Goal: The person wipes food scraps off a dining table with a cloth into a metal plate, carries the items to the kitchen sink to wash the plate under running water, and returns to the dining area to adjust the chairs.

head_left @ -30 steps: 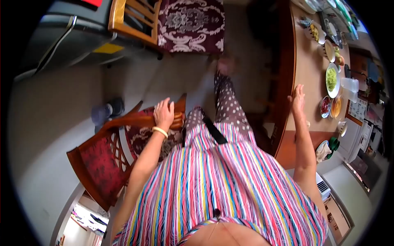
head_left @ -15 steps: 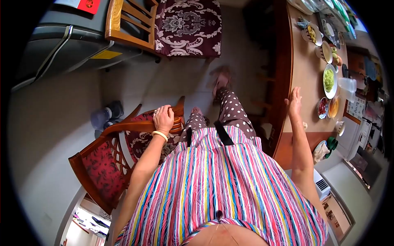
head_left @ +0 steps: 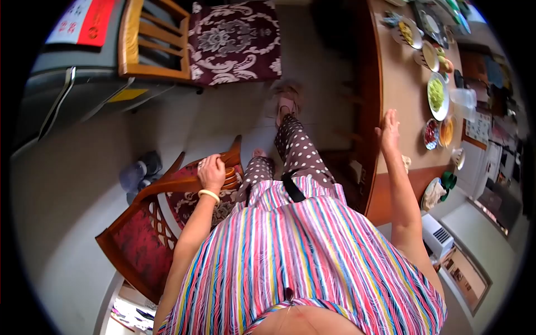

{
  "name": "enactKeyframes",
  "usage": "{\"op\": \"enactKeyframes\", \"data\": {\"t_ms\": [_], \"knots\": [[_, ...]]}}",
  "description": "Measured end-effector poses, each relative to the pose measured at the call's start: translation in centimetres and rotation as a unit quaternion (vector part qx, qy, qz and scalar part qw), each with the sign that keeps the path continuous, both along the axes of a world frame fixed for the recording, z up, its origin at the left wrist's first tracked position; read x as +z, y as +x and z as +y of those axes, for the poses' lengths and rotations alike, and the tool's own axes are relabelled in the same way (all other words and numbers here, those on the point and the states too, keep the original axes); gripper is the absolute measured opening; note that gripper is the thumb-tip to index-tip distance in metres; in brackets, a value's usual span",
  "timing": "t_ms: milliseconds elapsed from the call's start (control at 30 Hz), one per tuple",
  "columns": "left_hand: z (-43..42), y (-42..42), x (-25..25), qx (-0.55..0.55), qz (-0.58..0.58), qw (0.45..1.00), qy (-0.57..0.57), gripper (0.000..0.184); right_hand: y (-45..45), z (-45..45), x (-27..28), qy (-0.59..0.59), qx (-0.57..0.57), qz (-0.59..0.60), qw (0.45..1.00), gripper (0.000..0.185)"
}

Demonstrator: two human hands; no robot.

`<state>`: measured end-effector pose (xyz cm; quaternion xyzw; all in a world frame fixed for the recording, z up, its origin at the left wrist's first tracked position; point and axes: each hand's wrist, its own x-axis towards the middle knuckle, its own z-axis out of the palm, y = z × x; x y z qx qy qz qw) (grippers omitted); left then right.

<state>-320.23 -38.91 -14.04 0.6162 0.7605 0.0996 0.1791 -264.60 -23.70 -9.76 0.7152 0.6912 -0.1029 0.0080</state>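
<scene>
My left hand (head_left: 211, 173) is closed over the wooden armrest (head_left: 187, 182) of a chair with a red patterned back (head_left: 137, 243). A pale bangle circles that wrist. On the right, my right hand (head_left: 390, 134) lies with straight fingers along the edge of the wooden table (head_left: 413, 131), holding nothing. Nearest to it stand a small bowl of dark red pieces (head_left: 431, 134) and an oval white plate of shredded green vegetable (head_left: 437, 96). Beside the small bowl is a dish with orange contents (head_left: 446, 132).
Farther along the table are a bowl of yellowish food (head_left: 406, 33) and another bowl (head_left: 427, 56). A clear plastic container (head_left: 463, 97) stands behind the plate. Ahead is a chair with a patterned seat (head_left: 234, 42). Large plastic bottles (head_left: 137, 173) stand by the left wall.
My view has shifted, so the far chair and the table sit farther left in it. My left hand stays on the armrest and my right hand stays at the table edge.
</scene>
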Motion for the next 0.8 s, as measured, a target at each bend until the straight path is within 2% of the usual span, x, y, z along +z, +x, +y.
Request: {"op": "enactKeyframes", "data": {"t_ms": [467, 567, 667, 800], "knots": [[-0.3, 0.1, 0.3, -0.001, 0.007, 1.0, 0.008, 0.014, -0.9, 0.5, 1.2, -0.05, -0.007, -0.041, 0.998, 0.084], [-0.2, 0.3, 0.4, -0.002, 0.01, 1.0, 0.004, 0.013, -1.3, 0.6, 1.9, -0.08, -0.047, -0.009, 0.996, 0.085], [0.2, 0.4, 0.0, -0.019, 0.004, 0.999, 0.031, 0.012, -0.1, 0.7, 0.7, -0.057, 0.004, -0.031, 0.998, 0.088], [-0.2, 0.0, 0.0, -0.013, 0.014, 1.0, 0.014, 0.013, -0.5, 2.3, 0.9, -0.079, -0.007, -0.047, 0.996, 0.09]]}}
